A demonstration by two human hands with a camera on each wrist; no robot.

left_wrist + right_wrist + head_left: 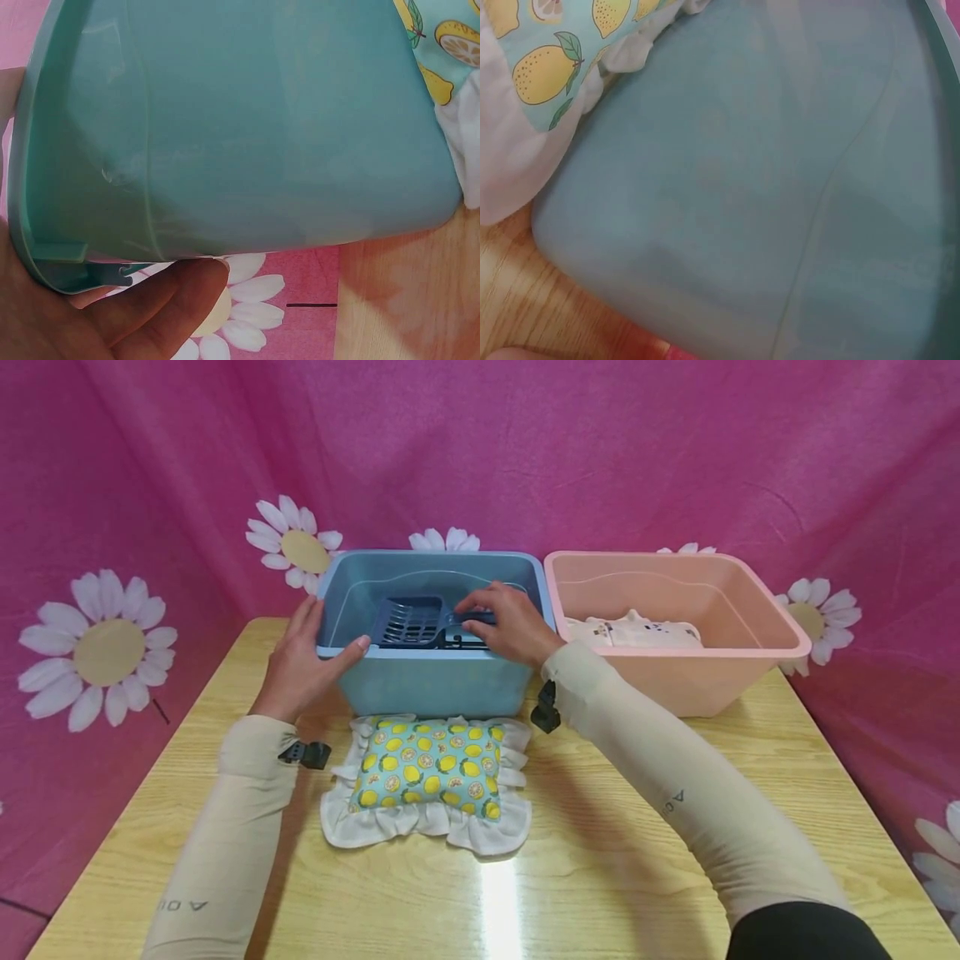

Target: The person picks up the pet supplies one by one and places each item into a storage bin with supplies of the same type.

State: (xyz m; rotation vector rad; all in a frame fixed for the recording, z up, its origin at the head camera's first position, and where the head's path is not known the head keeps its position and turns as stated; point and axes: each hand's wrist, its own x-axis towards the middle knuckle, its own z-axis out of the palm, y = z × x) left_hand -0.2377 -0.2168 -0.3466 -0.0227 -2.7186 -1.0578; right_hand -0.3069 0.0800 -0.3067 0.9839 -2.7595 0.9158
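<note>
A blue plastic bin (442,685) stands on the table, and inside it lies a dark blue slotted litter scoop (411,622). My right hand (510,625) reaches over the bin's front rim and holds the scoop by its handle. My left hand (300,664) grips the bin's left front corner, thumb at the front rim and fingers along the left side. In the left wrist view, the left fingers (169,307) show just under the rim. A lemon-print pillow (427,768) with a white ruffle lies directly before the bin.
To the right, a pink bin (675,681) stands against the blue one, with white printed cloth (637,631) inside. Both bins rest on a wooden table (600,877), close to a magenta curtain (480,452) with daisies.
</note>
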